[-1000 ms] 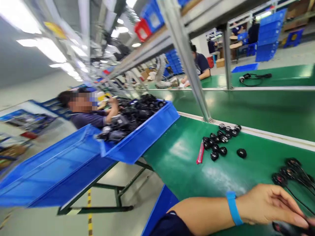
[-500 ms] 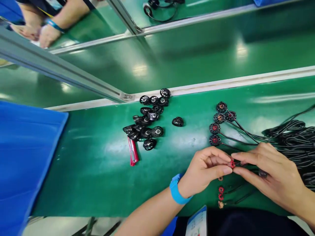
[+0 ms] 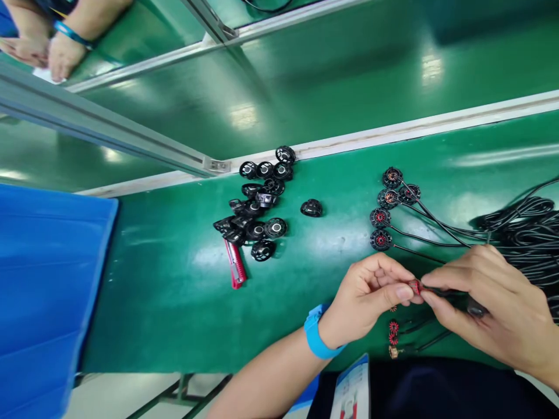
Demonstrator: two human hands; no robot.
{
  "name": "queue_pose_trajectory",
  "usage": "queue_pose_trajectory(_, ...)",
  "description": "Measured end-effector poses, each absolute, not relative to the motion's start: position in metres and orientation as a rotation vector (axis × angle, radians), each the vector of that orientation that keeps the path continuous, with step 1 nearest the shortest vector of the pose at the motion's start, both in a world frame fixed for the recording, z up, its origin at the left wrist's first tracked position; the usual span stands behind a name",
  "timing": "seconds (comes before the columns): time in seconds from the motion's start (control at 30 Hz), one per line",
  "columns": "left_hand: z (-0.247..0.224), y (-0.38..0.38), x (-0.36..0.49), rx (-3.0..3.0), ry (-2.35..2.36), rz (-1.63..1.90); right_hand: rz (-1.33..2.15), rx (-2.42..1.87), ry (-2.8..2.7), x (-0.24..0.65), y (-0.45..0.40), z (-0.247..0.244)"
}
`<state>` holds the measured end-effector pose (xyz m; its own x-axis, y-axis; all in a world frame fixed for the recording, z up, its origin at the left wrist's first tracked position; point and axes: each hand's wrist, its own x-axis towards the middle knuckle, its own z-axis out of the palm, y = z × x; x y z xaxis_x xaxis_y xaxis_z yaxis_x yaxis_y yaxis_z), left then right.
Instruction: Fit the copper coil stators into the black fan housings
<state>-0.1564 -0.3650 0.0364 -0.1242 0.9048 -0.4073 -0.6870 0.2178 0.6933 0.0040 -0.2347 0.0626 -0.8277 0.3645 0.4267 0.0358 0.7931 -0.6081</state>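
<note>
My left hand [image 3: 371, 294] pinches a small red wound coil [image 3: 416, 286] between thumb and fingers, near the table's front edge. On its other side my right hand [image 3: 484, 302] is closed on the black cable that runs from the coil. A dark cylindrical piece [image 3: 476, 307] shows by the right palm. Below the hands lie red coils [image 3: 393, 327] and a copper-coloured coil [image 3: 393, 351] with cables. Beyond them several round black housings with coils inside [image 3: 381, 239] stand in a rough column, joined to black cables.
Several black round shells [image 3: 276, 227] are heaped left of centre, with a lone shell [image 3: 311, 208] beside them. A red utility knife [image 3: 236, 265] touches the heap. Coiled black cables [image 3: 533, 233] lie right, a blue bin [image 3: 48, 291] left. Behind the metal frame [image 3: 131, 131] are another person's hands [image 3: 63, 55].
The view has shifted slightly. My fingers have moved a little around the red coil, and the left thumb and fingertips now cover more of it.
</note>
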Motion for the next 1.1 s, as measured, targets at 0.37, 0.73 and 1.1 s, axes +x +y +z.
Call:
queue_pose_trajectory(0.37,0.039,-0.369,-0.152,0.351,1.104,1.450,0.740,-0.307,-2.432,0.006,-0.234,0.058)
queue_pose_trajectory(0.73,0.031,-0.375,-0.229,1.702,2.603,0.867,1.672,-0.703,-1.776,0.021,-0.210,0.056)
queue_pose_trajectory(1.1,0.025,-0.382,-0.253,1.941,2.565,0.450,1.716,-0.671,-1.603,0.012,-0.173,0.061)
